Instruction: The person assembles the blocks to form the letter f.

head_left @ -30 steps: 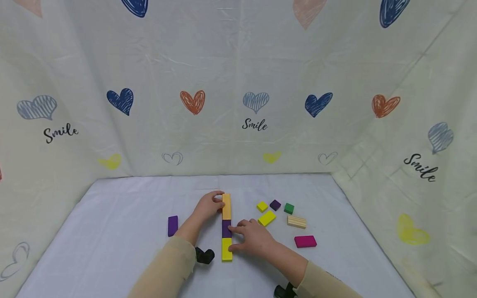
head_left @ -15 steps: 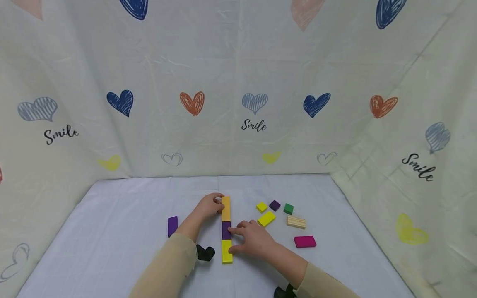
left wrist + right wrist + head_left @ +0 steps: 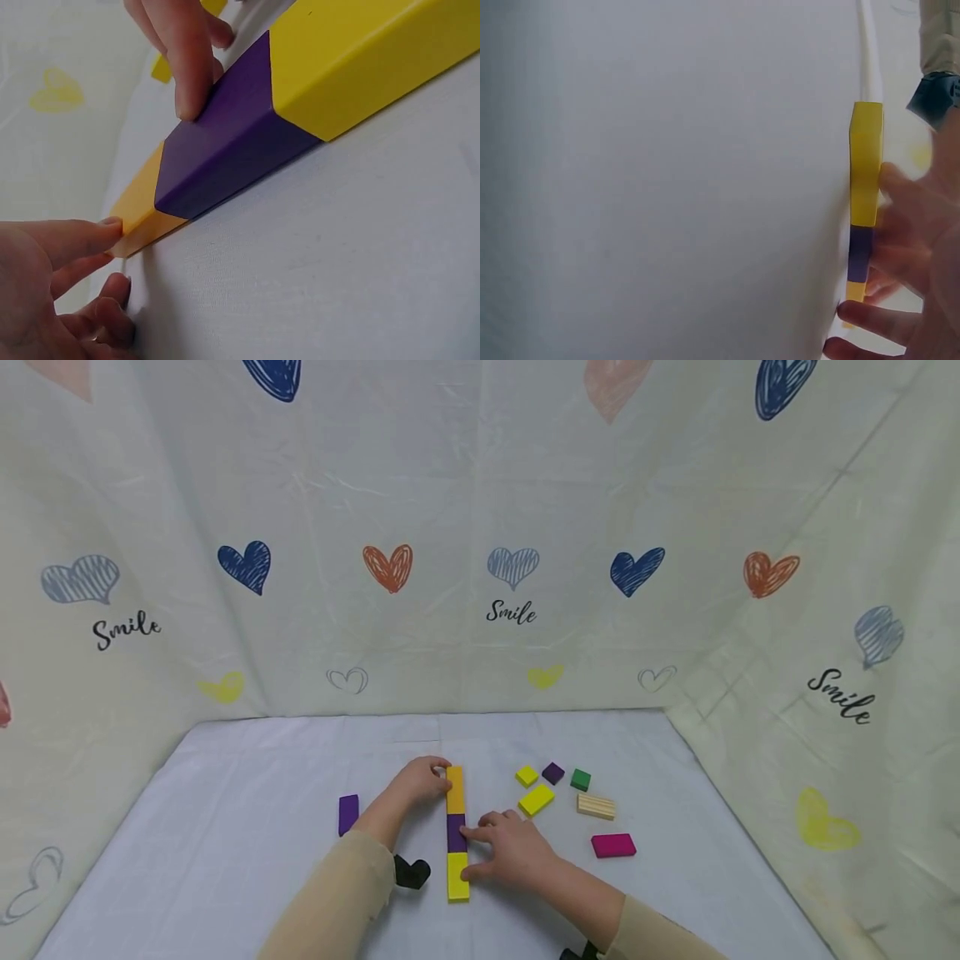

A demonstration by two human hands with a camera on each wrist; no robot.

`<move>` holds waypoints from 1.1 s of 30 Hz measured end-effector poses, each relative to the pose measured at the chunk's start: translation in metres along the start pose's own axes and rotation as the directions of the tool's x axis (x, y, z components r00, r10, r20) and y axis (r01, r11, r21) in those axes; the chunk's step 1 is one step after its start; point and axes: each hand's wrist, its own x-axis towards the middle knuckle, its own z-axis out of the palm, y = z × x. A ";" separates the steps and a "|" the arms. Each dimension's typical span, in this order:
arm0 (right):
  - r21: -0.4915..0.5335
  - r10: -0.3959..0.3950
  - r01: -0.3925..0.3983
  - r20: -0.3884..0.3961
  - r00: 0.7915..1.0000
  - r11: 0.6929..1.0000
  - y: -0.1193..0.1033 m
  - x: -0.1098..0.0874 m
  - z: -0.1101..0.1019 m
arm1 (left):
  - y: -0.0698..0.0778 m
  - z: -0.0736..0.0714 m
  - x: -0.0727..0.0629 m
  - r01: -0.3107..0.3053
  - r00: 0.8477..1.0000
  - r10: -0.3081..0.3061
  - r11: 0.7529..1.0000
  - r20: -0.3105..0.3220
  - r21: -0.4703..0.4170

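A: How are we reading the three-block row (image 3: 457, 832) on the counter (image 3: 247, 827)?

B: We are reading it as lying flat, its blocks meeting end to end. Its long axis is running straight away from us: near yellow block (image 3: 457, 889), middle purple block (image 3: 225, 142), far orange block (image 3: 455, 789).

A: How are we locating the hands against that axis?

B: We are finding the row between them. The left hand (image 3: 416, 783) is flanking the far end from the left; as far as we can tell, its thumb and forefinger are pinching the far orange block.

A: And the right hand (image 3: 517, 852)?

B: Its fingers are reaching leftward and clasping nothing. The forefinger is touching the middle purple block along its right edge; the thumb is touching the near yellow block. We are judging this contact as acting across the long axis.

A: Which hand are we finding nearer to the row's middle?

B: The right.

A: What are we noting outside the row?

B: A loose purple block (image 3: 348, 814) is lying off to the left, beside the left forearm; a pink block (image 3: 613, 846) is lying well apart, on the right.
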 end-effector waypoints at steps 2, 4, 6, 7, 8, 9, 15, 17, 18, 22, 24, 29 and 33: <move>-0.001 0.000 0.000 0.006 1.000 1.000 0.000 -0.001 0.000 | 0.001 0.000 -0.002 0.000 1.000 0.000 1.000 0.004 0.004; -0.002 -0.003 0.003 0.012 1.000 1.000 -0.001 -0.003 0.000 | 0.001 0.000 -0.004 0.001 1.000 -0.001 1.000 0.009 0.000; -0.004 -0.008 0.008 0.014 1.000 1.000 -0.001 -0.005 0.000 | 0.002 -0.001 -0.007 0.002 1.000 -0.002 1.000 0.016 -0.005; -0.006 -0.010 0.010 0.014 1.000 1.000 -0.001 -0.006 0.001 | 0.002 -0.001 -0.007 0.002 1.000 -0.002 1.000 0.019 -0.005; -0.005 -0.011 0.011 0.014 1.000 1.000 -0.002 -0.007 0.001 | 0.002 -0.001 -0.008 0.002 1.000 -0.002 1.000 0.021 -0.004; -0.005 -0.012 0.012 0.015 1.000 1.000 -0.002 -0.008 0.001 | 0.001 -0.001 -0.009 0.005 1.000 -0.005 1.000 0.024 -0.004; -0.010 -0.015 0.015 0.015 1.000 1.000 -0.003 -0.012 0.003 | -0.002 -0.001 -0.009 0.003 0.999 -0.003 1.000 0.039 0.004; -0.010 -0.018 0.018 0.011 1.000 1.000 -0.003 -0.012 0.004 | -0.004 -0.001 -0.009 -0.009 0.999 0.009 1.000 0.040 -0.001; -0.009 -0.021 0.021 0.008 1.000 1.000 -0.002 -0.012 0.004 | -0.005 -0.001 -0.009 -0.014 0.999 0.014 1.000 0.040 -0.003; -0.017 -0.039 0.039 0.007 0.999 0.999 -0.001 -0.013 0.005 | -0.008 -0.002 -0.008 -0.031 0.999 0.032 0.999 0.040 -0.024; -0.018 -0.047 0.047 0.010 0.999 0.999 0.000 -0.013 0.005 | -0.010 -0.002 -0.008 -0.037 0.998 0.039 0.999 0.041 -0.030; 0.000 -0.060 0.060 0.025 0.998 0.998 0.002 -0.013 0.004 | -0.012 -0.003 -0.009 -0.044 0.998 0.047 0.998 0.050 -0.052; 0.026 -0.059 0.058 0.032 0.998 0.998 0.004 -0.010 0.002 | -0.012 -0.004 -0.008 -0.064 0.996 0.067 0.996 0.052 -0.060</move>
